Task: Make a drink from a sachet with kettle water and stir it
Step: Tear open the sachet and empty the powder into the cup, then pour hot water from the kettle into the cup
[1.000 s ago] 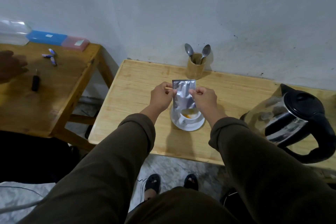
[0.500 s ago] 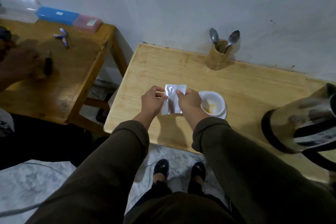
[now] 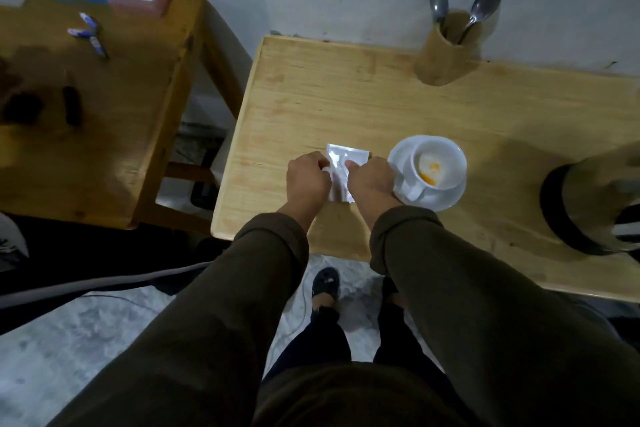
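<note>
Now your left hand (image 3: 306,180) and right hand (image 3: 370,180) both pinch the silver sachet (image 3: 341,163) just above the table (image 3: 346,97), beside the cup (image 3: 437,163) on its saucer (image 3: 446,203). It is probably thin, light foil that crumples easily and may be slippery, so hold it by the edges. Orange powder already lies in the cup. The kettle (image 3: 595,204) stands to the right, the spoons (image 3: 460,7) in a holder (image 3: 446,59) at the wall; nothing blocks them.
</note>
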The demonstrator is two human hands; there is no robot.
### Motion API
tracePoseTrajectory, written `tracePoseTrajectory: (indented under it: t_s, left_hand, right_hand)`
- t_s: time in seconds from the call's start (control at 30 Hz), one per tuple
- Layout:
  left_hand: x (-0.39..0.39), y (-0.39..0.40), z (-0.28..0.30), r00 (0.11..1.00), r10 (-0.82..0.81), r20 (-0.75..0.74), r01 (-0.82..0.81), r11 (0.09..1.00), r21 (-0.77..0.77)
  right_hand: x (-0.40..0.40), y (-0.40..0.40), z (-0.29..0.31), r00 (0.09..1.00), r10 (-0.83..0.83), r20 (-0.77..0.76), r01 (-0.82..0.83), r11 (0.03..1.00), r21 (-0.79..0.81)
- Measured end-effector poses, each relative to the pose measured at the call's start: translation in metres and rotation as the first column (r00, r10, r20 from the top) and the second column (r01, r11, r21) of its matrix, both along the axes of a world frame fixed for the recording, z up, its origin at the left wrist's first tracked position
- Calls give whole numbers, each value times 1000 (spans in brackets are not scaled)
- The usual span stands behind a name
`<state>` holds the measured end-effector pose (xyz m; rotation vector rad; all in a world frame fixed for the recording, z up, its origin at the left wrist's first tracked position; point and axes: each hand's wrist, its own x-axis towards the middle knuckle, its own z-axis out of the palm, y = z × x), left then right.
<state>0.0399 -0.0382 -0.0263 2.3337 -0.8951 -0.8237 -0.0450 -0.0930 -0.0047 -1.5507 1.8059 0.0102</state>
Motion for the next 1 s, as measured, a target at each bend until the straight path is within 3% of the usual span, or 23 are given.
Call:
tracePoseTrajectory:
  t_s: [0.3,0.5,0.77,1.0]
  left_hand:
    - [-8,-3,2,997,76,-12,-75,995,59]
    - [-18,-4,20,993,105,-49,-103,994,40]
    - [-74,-1,45,995,90,-42,-90,996,10]
    - [-167,11,44,995,96,12,-95,994,-63]
  right_hand:
    - [1,4,17,998,-8,-61,5,999,-53]
    - [-8,11,38,994,-11,112,20,996,-82]
    - [-66,4,84,967,107,233,-26,946,-324]
    - [-174,-4,107,973,137,185,-12,832,-554]
